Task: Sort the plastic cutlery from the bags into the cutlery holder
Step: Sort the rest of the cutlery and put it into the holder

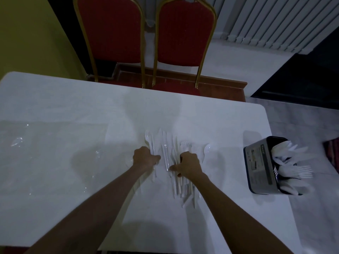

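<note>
both arms stretched out over the worktop (73, 107), left hand (145, 158) fingers curled round plastic cutlery (166, 149), right hand (189, 165) gripping the same pile, thumb sticking out

I see a white rectangular table (73, 99) filling most of my view. Beyond its far edge stand a red-cushioned, gold-framed left chair (113, 33) and a matching right chair (185, 33), side by side. A yellow wall (27, 33) rises past the table's far left corner, with white vertical slats (266, 21) past its far right corner.

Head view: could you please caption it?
Left hand and right hand grip loose plastic cutlery on the table, holder at right.
</note>
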Action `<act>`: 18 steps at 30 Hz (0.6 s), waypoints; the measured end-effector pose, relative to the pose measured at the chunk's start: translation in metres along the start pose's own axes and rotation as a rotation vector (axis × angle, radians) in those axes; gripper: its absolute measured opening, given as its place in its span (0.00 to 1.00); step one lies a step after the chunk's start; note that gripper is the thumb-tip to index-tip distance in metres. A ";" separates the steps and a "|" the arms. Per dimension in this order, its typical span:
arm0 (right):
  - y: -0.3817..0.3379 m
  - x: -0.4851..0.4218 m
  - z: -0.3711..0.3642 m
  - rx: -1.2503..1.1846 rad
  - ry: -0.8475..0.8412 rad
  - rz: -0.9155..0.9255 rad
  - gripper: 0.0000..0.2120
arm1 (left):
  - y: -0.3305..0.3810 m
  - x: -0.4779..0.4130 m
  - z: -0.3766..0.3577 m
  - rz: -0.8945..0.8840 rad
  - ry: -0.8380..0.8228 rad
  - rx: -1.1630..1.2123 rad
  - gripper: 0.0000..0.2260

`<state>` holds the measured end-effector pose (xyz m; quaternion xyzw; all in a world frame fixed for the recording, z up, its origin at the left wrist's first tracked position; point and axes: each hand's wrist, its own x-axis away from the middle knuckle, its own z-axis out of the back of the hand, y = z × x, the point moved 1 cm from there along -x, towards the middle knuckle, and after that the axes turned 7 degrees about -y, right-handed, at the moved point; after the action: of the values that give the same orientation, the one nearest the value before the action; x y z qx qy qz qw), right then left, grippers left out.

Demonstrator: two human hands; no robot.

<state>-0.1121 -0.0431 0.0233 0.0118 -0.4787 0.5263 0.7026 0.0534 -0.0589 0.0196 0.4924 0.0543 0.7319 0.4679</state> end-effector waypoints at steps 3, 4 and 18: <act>-0.001 0.001 -0.014 0.147 0.019 -0.028 0.20 | 0.009 -0.011 -0.007 -0.019 -0.013 0.036 0.09; -0.001 0.000 -0.017 0.171 0.033 -0.027 0.19 | 0.011 -0.014 -0.009 -0.016 -0.010 0.044 0.09; 0.009 -0.007 0.026 -0.048 0.033 -0.068 0.12 | 0.028 -0.020 -0.021 -0.007 0.046 -0.122 0.23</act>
<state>-0.1361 -0.0572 0.0278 0.0027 -0.4790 0.4906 0.7279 0.0205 -0.0813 0.0108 0.4460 0.0222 0.7432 0.4982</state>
